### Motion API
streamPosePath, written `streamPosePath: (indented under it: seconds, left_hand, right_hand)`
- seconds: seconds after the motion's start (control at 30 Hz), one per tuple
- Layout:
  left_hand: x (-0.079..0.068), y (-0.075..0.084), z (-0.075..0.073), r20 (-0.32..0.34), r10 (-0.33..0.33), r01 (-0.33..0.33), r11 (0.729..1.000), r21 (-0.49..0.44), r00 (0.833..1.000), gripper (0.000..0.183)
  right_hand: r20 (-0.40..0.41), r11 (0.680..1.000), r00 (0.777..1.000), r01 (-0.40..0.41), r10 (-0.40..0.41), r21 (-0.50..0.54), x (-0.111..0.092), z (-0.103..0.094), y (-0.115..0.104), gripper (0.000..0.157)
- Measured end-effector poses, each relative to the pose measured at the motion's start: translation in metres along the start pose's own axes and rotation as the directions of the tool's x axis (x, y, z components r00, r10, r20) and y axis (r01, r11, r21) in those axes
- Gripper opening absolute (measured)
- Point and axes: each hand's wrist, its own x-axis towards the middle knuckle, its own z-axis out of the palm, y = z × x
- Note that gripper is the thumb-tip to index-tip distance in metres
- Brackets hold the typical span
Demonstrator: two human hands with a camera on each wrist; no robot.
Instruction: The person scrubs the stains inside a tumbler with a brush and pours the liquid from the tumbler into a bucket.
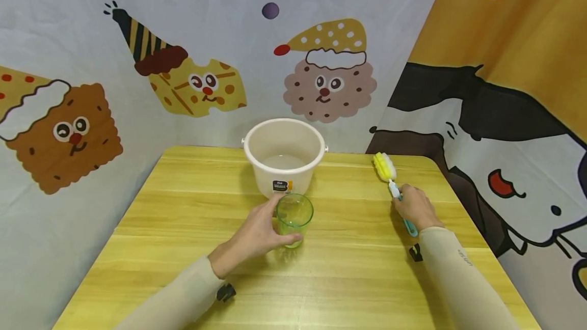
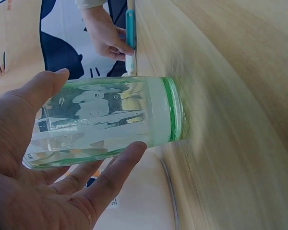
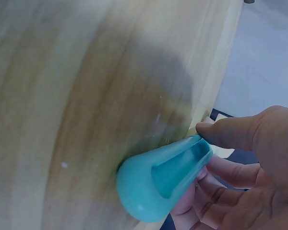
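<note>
Cup [image 1: 295, 213] translucent, brush head [image 1: 384, 167] ridged

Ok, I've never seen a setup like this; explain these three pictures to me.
There's no machine: a person works bare-handed. The widest picture comes from a camera on the head, looking forward and down. The other two come from cameras on the left and right wrists, each looking at its own hand's work. On the wooden table stands a pale bucket. The left hand curves around a green glass; the right hand grips a brush by its turquoise handle.
</note>
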Motion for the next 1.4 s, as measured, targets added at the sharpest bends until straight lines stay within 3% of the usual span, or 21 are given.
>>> streamPosePath:
  seconds: [0.53,1.4]
  left_hand:
    - [-0.0001,-0.0020,0.0012,-0.001,0.008,-0.008,1.000,-0.008,1.000,0.107]
    - [0.0013,-0.0056,0.0040,0.003,0.011,-0.011,1.000,-0.023,1.000,0.105]
  right_hand:
    - [-0.038,0.999,0.999,-0.026,0.028,0.042,0.0008,0.0027,-0.0027,0.038]
    - [-0.093,0.995,0.992,-0.085,0.090,0.053,-0.0036,0.0019,-0.0073,0.038]
